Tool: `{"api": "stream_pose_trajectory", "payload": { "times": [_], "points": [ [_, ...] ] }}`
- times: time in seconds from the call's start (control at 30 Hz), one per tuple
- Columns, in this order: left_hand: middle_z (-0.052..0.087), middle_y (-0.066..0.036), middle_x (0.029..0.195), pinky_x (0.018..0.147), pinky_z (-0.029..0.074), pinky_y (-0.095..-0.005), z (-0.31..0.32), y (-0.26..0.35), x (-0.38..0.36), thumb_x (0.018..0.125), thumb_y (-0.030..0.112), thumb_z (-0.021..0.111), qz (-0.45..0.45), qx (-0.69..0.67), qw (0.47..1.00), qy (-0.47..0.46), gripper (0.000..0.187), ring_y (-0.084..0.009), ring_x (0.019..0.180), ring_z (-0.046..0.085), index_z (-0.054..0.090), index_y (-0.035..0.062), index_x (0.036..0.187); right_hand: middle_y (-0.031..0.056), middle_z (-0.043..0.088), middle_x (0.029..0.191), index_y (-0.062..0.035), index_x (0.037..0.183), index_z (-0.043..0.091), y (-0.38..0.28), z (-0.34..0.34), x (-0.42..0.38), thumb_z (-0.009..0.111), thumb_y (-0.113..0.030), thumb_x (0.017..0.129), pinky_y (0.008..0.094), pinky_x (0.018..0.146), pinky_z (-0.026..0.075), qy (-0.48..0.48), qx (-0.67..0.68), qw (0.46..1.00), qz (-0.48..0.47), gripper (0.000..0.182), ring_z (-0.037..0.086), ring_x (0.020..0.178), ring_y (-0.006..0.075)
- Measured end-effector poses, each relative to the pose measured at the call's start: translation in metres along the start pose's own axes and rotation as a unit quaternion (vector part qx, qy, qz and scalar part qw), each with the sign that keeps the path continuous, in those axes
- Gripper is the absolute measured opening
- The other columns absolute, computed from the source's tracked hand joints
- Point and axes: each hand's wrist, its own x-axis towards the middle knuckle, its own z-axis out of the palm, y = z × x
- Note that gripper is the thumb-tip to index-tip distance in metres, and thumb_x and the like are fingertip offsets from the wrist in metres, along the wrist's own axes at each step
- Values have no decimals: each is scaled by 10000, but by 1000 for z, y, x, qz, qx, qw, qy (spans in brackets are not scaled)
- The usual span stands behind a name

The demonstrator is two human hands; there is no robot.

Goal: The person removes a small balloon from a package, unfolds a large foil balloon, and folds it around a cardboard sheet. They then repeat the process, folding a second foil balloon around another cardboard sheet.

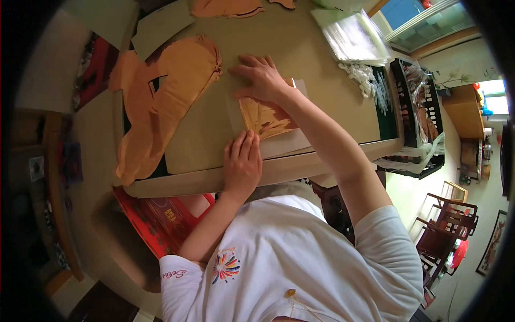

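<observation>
A folded orange-tan cloth item [263, 115] lies on the table with creases across its surface. A white sheet or card [289, 144] shows beneath it, and shiny, see-through film seems to surround it. My right hand [261, 79] is spread flat over the item's upper part, fingers apart and reaching past its far left edge. Down at the item's lower left corner, my left hand [244, 158] rests with fingers stretched out side by side on the edge; its thumb is hidden. Left of both hands lies a larger orange-tan garment [177, 86] with slits in it.
Clear plastic bags [354, 40] are stacked at the back right, beside white plastic pieces [358, 75] and thin clear strips [381, 92]. A black crate [416, 102] stands off the right edge. A grey-green card [162, 27] and another orange-tan piece [228, 7] lie at the back.
</observation>
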Motion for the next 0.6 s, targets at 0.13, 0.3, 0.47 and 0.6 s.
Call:
{"api": "stream_pose_trajectory", "payload": {
  "times": [0.13,0.3,0.47,0.6],
  "points": [
    [553,-110,1272,972,402,-453,1,0,-1,842,79,585,2,-12,1000,7,397,-285,1187,505,548,9,1231,122,523,1320,-158,1176,639,6,2,8,680,-344,794,492,1085,279,54,13,998,42,427,436,1265,320],
    [556,-125,1257,971,407,-457,3,-5,1,815,33,610,0,-73,997,36,392,-307,1171,515,573,7,1205,127,579,1237,-108,1131,648,16,-45,-38,650,-166,833,412,986,413,168,90,975,114,303,503,1171,322],
    [542,-148,1259,985,408,-456,-16,-2,37,822,35,630,-15,-119,986,116,373,-332,1168,514,584,24,1192,120,607,1065,-98,1113,654,45,-72,-99,633,-108,830,398,915,458,133,102,957,237,284,550,1033,312],
    [385,-192,1431,1067,292,-563,5,-3,95,854,231,673,-10,-57,997,45,582,-381,1326,366,447,53,1360,107,598,1010,-108,1105,660,48,-74,-99,650,-122,807,391,900,458,91,84,970,207,298,553,997,288]
  ]
}}
